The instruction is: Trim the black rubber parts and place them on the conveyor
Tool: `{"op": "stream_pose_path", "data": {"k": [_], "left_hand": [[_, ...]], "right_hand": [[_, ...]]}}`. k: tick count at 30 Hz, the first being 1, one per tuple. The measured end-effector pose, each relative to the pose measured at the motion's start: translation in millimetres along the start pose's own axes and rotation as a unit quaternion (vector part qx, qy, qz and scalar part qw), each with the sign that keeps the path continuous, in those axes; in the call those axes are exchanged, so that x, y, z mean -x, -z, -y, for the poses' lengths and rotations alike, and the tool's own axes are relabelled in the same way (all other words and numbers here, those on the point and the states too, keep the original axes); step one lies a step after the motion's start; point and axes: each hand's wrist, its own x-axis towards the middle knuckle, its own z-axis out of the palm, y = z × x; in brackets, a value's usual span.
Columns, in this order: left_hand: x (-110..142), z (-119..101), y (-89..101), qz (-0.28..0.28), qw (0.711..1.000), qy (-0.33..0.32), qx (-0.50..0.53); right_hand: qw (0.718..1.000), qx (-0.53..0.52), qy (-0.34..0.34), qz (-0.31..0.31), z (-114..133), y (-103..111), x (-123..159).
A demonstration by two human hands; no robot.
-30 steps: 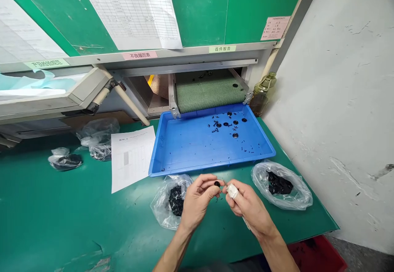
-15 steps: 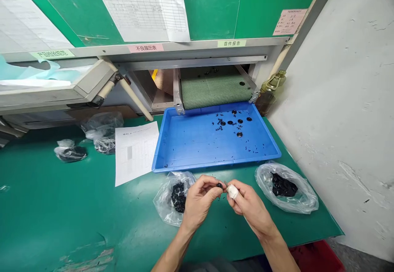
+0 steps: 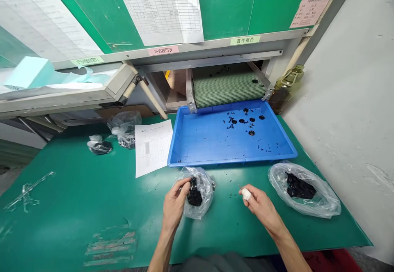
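My left hand is over the near clear plastic bag, which holds a heap of black pieces. Its thumb and fingers are pinched at a small black part, just above the heap. Off to the right, my right hand is closed above the green tabletop, with a white wrap around its thumb. A thin metal tip sticks out from its fingers; the rest of that tool is hidden in the grip.
Beyond the hands stands a blue tray with several black round parts and scattered slivers, below a green conveyor belt. Another open bag with black pieces lies at right. A paper sheet and small bags lie at left.
The hands have come apart. My left hand has carried the small black part left and down to the bag; my right hand keeps the thin tool. The view has shifted left.
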Motion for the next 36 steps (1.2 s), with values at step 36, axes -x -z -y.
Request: {"op": "stream_pose_path", "data": {"k": [36], "left_hand": [[-236.2,-83.1,-241.6,0.176,0.894,-0.315,-0.267]], "right_hand": [[0.974,0.182,0.067,-0.116,-84.0,2.5,-27.8]]}}
